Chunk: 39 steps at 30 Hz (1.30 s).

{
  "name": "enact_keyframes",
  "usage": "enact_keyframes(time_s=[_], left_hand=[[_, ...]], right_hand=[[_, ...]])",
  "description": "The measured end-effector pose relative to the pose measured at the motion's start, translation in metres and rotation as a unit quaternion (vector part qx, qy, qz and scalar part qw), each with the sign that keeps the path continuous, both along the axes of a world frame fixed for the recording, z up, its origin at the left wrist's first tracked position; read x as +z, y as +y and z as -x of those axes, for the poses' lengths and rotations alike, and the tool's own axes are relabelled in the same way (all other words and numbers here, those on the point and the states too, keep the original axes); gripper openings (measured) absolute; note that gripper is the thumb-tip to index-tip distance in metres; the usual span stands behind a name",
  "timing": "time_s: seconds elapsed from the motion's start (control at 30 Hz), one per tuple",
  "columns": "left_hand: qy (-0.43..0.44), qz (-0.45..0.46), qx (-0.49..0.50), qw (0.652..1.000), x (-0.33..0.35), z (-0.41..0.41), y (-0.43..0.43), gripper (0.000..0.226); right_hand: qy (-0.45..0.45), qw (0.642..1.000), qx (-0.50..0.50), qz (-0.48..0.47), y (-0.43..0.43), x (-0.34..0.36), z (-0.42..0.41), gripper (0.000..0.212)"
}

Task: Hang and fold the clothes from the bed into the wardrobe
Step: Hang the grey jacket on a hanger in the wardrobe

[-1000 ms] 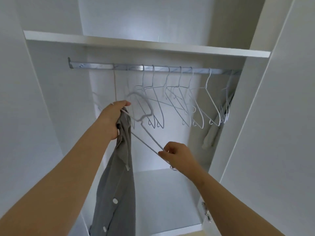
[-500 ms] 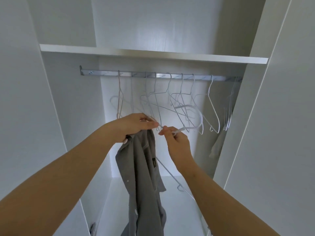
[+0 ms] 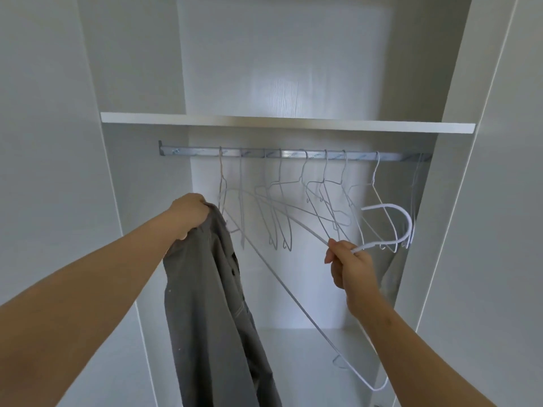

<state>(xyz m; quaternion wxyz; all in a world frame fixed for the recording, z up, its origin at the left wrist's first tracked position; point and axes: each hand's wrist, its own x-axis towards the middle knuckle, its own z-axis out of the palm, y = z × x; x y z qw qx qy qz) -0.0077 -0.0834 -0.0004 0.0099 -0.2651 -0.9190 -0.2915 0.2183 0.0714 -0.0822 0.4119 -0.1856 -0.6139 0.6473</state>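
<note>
below the rail's left end the left hand grips the shirt by its bunched collar, likely to keep the neck up for threading; the rest hangs down. inside the wardrobe, bare wire hangers line the rail. below its right half the right hand pinches a white hanger at the neck, one arm reaching toward the shirt. under the rail's right end hangs a pale cloth, unclear

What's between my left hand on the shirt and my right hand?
Head view: an arm of the white hanger spans the gap; empty hangers hang behind on the rail.
</note>
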Motion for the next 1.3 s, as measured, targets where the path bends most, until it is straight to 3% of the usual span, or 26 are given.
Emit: enact_keyframes(time_s=[0.17,0.3,0.4,0.5,0.63,0.7,0.8,0.83,0.9,1.0,1.13,1.23,1.3], left_hand=[[-0.145,-0.2,-0.017,0.969,0.008,0.007,-0.01,0.019],[-0.183,-0.233,-0.073,0.952,0.011,-0.006,-0.013,0.02],[-0.25,-0.274,-0.109,0.922,0.01,-0.029,-0.01,0.015],[-0.298,-0.304,-0.158,0.891,0.008,-0.053,-0.008,0.016],[-0.362,-0.322,-0.245,0.84,0.005,-0.074,-0.014,0.021],[-0.314,-0.311,-0.28,0.852,0.005,-0.073,-0.023,0.021],[0.002,-0.175,-0.311,0.934,0.006,-0.056,-0.038,0.014],[0.099,-0.124,-0.317,0.935,0.006,-0.05,-0.041,0.008],[0.196,-0.037,-0.32,0.926,0.002,-0.04,-0.041,0.017],[0.235,0.028,-0.293,0.926,-0.009,-0.032,-0.035,0.026],[0.151,-0.049,-0.292,0.943,-0.011,-0.027,-0.03,0.013],[0.099,-0.112,-0.275,0.95,-0.011,-0.023,-0.029,0.021],[0.068,-0.173,-0.238,0.953,-0.012,-0.019,-0.028,0.024]], right_hand=[[-0.06,0.997,0.024,-0.034,-0.003,0.004,0.004,0.049],[-0.148,0.983,0.027,-0.101,-0.013,0.001,0.014,0.047],[-0.183,0.978,0.033,-0.099,-0.023,0.0,0.029,0.037],[-0.171,0.982,0.04,-0.073,-0.036,0.0,0.045,0.013],[-0.139,0.986,0.072,-0.064,-0.052,0.001,0.062,0.012],[-0.129,0.987,0.062,-0.073,-0.054,0.004,0.066,0.019],[-0.111,0.992,0.029,-0.047,-0.049,0.01,0.067,0.026],[-0.104,0.993,0.024,-0.039,-0.048,0.013,0.067,0.026],[-0.08,0.996,0.024,-0.032,-0.047,0.02,0.068,0.03],[-0.051,0.997,0.038,-0.041,-0.049,0.027,0.073,0.034],[-0.042,0.996,0.006,-0.08,-0.053,0.031,0.072,0.027],[-0.02,0.983,-0.091,-0.158,-0.053,0.031,0.069,0.021],[0.013,0.949,-0.194,-0.246,-0.056,0.031,0.067,0.018]])
